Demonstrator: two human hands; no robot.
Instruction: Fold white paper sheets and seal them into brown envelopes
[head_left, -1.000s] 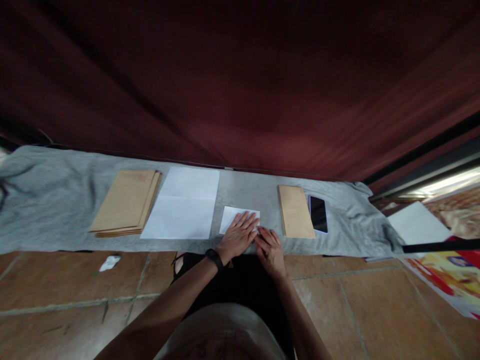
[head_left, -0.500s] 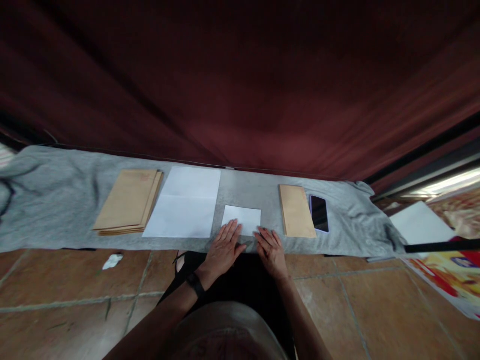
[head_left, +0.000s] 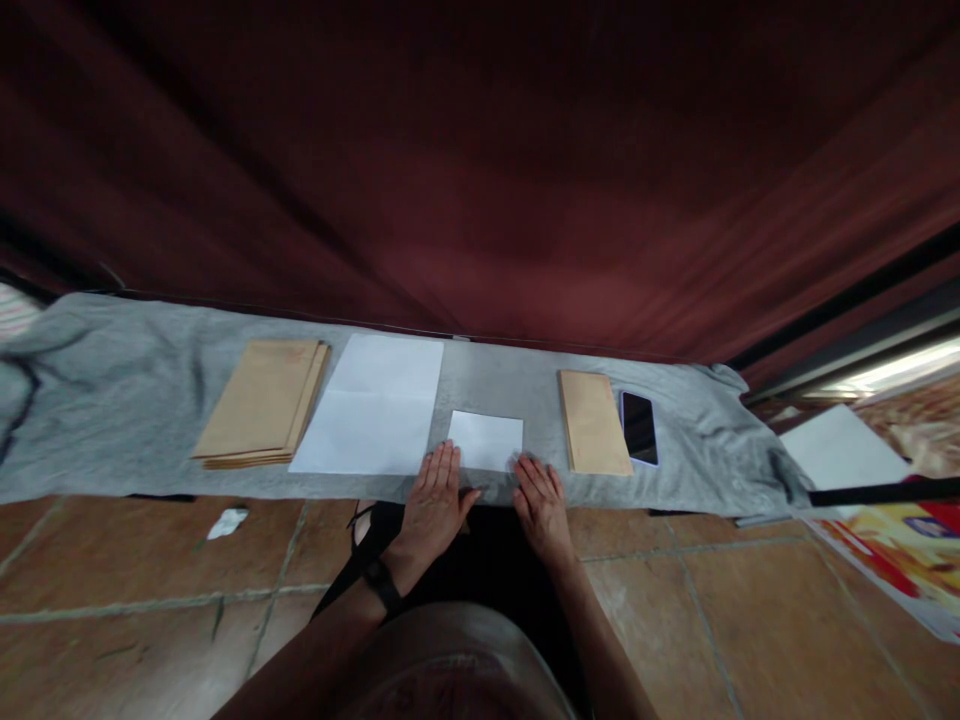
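Note:
A small folded sheet of white paper [head_left: 487, 440] lies flat in front of me on the grey cloth [head_left: 499, 375]. My left hand [head_left: 435, 500], with a dark band at the wrist, rests flat at the paper's lower left corner, fingers stretched forward. At the lower right corner lies my right hand [head_left: 541, 505], its fingers extended and touching or nearly touching the edge. Left of them is a larger white sheet [head_left: 371, 410] with a faint crease across it. Neither hand grasps anything.
Brown envelopes [head_left: 262, 400] are stacked at the left. More brown envelopes [head_left: 595, 420] lie right of the paper, beside a phone [head_left: 639, 428]. A dark red curtain [head_left: 480, 200] hangs behind the cloth. On the tiled floor is a crumpled white scrap [head_left: 227, 522].
My left hand has slid left and slightly down, from on top of the small paper to its lower left corner. My right hand has barely moved.

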